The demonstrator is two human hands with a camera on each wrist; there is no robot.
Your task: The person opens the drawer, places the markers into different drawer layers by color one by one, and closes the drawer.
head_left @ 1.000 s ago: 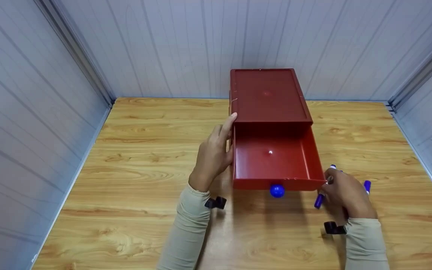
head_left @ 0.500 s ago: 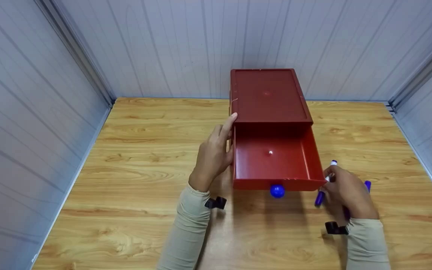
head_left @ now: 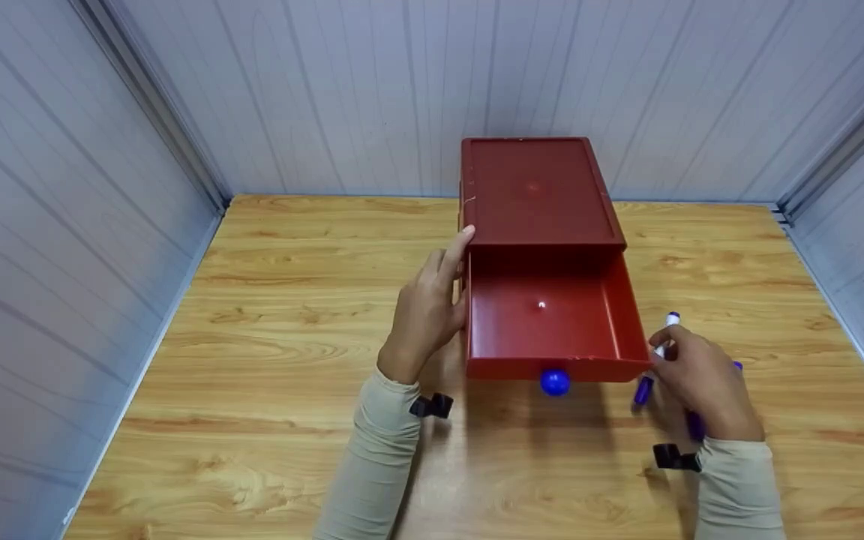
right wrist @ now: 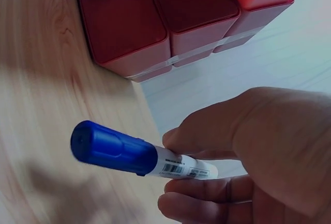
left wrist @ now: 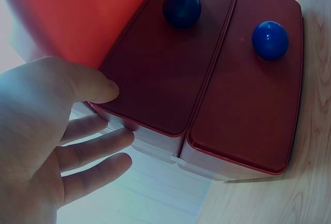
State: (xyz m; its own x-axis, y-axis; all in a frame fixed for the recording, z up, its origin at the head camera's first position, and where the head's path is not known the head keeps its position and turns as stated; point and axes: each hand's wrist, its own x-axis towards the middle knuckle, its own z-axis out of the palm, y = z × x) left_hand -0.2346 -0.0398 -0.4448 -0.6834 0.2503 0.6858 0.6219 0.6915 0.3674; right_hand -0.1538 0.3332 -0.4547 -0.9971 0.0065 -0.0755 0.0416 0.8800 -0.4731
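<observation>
My left hand (head_left: 424,315) lies flat-fingered against the side of the red drawer box (head_left: 537,191) to steady it, while my right hand (head_left: 702,386) pinches a blue-capped marker (right wrist: 139,158) just beside the pulled-out drawer (head_left: 552,319), lifted off the wooden table (head_left: 289,337).

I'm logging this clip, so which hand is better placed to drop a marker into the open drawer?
Right, probably. The right hand already pinches a marker beside the open drawer, while the left hand rests flat against the cabinet.
</observation>
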